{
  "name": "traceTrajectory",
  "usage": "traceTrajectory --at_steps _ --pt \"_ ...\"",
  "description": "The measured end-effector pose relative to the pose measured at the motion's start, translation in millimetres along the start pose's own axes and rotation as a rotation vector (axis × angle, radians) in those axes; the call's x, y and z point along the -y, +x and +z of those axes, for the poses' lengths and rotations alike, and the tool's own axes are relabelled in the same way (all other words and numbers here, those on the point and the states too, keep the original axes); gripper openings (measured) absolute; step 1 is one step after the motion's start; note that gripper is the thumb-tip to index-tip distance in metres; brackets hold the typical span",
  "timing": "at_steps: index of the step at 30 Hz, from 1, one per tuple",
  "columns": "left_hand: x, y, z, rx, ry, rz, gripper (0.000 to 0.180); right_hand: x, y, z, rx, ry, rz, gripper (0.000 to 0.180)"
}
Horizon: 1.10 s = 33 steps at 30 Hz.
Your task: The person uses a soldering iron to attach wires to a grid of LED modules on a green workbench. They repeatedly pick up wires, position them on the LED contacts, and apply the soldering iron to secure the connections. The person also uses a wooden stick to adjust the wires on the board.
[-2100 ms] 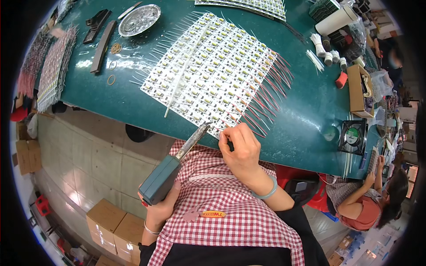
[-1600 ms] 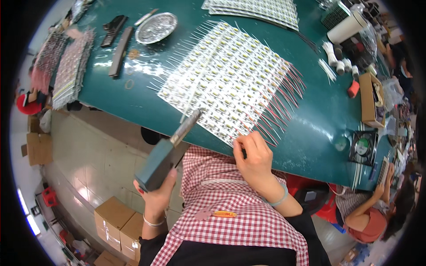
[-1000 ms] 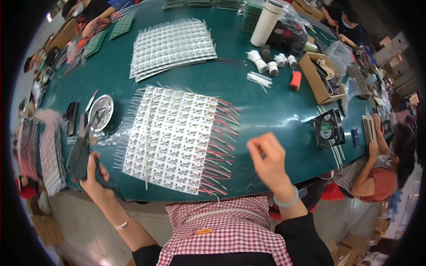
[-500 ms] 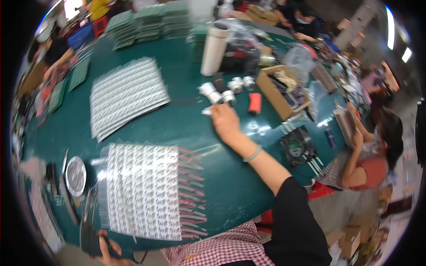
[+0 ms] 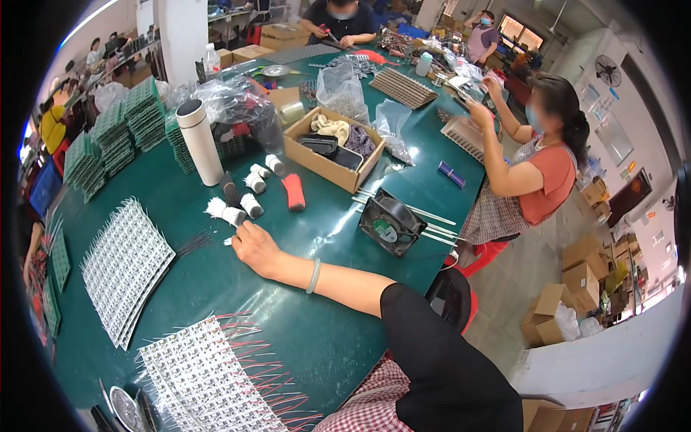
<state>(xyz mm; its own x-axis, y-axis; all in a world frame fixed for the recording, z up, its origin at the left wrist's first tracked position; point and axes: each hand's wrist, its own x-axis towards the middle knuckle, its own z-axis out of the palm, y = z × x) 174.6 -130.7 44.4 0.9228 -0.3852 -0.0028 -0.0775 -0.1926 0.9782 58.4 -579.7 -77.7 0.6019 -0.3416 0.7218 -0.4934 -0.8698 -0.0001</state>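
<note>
Table (image 5: 338, 317): green work surface under the outstretched right arm.
Wired panel (image 5: 209, 378): white sheet with red leads, well behind the hand, near the person's body.
Second panel (image 5: 122, 266): white sheet, to the hand's left.
Fan (image 5: 389, 225): black, to the hand's right.
Right hand (image 5: 253, 245): palm down, fingers curled together at small white wire bundles (image 5: 229, 214); whether it grips them cannot be told.
Bundles: touching or just beyond the fingertips.
Left hand: out of view.
</note>
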Motion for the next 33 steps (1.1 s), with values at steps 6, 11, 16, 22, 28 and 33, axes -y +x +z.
traceTrajectory --at_steps 6,11,16,22,28,33 --pt "4.8 2.4 -5.4 0.04 -0.022 -0.049 0.041 1.7 -1.2 3.6 -0.022 0.058 0.085 0.006" --pt "10.4 -3.3 -17.0 0.061 -0.044 -0.096 0.042 1.6 0.4 -0.9 -0.053 0.075 0.105 0.01" --pt "20.9 -11.1 -47.5 0.09 -0.069 -0.135 0.042 0.4 6.2 -18.1 -0.046 0.067 0.089 0.014" --pt "92.4 1.0 -126.9 0.237 -0.226 -0.495 0.048 -6.0 17.3 -45.2 0.083 0.254 0.091 0.02" --pt "52.3 -29.6 -86.1 0.172 0.112 -0.213 0.084 -8.6 37.4 -93.2 0.561 0.191 -0.067 0.011" --pt "49.7 -30.1 -84.0 0.347 0.61 0.133 0.117 18.8 68.2 -115.0 0.917 -0.086 -0.361 0.019"
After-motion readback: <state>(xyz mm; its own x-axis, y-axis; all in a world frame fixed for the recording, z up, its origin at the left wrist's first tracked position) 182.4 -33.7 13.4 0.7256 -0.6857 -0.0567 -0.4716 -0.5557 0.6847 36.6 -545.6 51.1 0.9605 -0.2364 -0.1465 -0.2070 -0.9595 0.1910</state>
